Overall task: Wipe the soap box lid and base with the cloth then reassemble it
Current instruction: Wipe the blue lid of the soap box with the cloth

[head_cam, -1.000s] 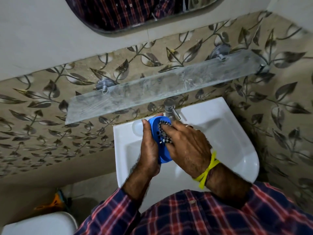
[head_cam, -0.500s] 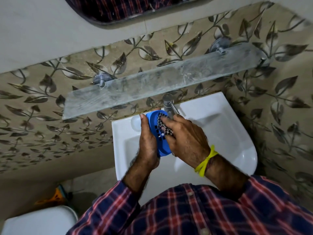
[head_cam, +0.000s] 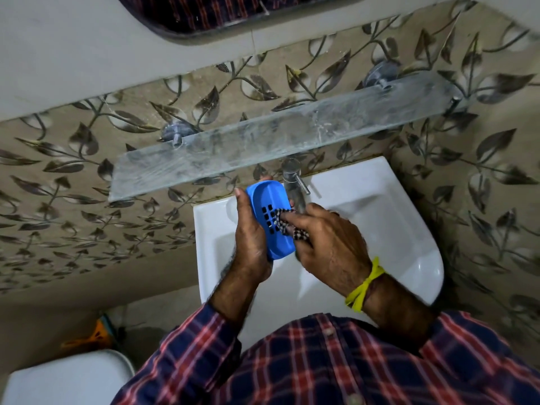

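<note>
Over white sink [head_cam: 394,217], blue soap base [head_cam: 267,209], checked cloth [head_cam: 296,229].

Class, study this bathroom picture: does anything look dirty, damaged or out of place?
Yes. The glass shelf above the washbasin is clouded with whitish streaks and smears along its length. It holds nothing and sits level on its brackets; no breakage or spill shows.

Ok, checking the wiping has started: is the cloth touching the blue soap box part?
Touching. The head view shows the right hand pressing the checked cloth onto the slotted blue soap box part.
</note>
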`<state>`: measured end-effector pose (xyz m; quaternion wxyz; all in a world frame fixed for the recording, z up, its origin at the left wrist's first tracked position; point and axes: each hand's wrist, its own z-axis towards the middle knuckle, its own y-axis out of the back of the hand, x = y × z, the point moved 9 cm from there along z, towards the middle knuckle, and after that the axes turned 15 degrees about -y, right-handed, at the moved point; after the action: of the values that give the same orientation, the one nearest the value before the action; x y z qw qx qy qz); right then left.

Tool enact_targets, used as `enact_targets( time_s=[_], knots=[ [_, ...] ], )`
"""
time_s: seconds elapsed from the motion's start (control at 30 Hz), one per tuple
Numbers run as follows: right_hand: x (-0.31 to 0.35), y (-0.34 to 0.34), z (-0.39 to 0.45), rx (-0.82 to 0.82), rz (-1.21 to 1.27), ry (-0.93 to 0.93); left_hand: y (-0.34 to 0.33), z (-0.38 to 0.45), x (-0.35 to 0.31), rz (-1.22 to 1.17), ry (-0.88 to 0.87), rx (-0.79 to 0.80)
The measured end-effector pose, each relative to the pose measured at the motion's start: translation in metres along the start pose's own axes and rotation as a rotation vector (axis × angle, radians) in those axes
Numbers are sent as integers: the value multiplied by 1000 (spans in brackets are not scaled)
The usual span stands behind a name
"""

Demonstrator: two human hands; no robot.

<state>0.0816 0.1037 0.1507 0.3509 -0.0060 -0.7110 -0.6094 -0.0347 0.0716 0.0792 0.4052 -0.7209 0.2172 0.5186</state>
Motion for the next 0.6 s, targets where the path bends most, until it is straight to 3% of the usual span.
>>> enact_targets(
  time_s=[0.13, 0.3, 0.47, 0.6],
  knots=[
    [1, -6, -5, 101, -65, 66, 4, 0, -7, -19, -23, 19],
    [4, 1, -8, -35, -143, 29, -10, -1, -13, 9, -45, 70],
    [-10, -17, -7, 256, -117, -69, -9, -5, -9, 25, -47, 70],
    [-17, -27, -3, 552, 103, -162, -19, -8, -8, 45, -88, 157]
  ],
)
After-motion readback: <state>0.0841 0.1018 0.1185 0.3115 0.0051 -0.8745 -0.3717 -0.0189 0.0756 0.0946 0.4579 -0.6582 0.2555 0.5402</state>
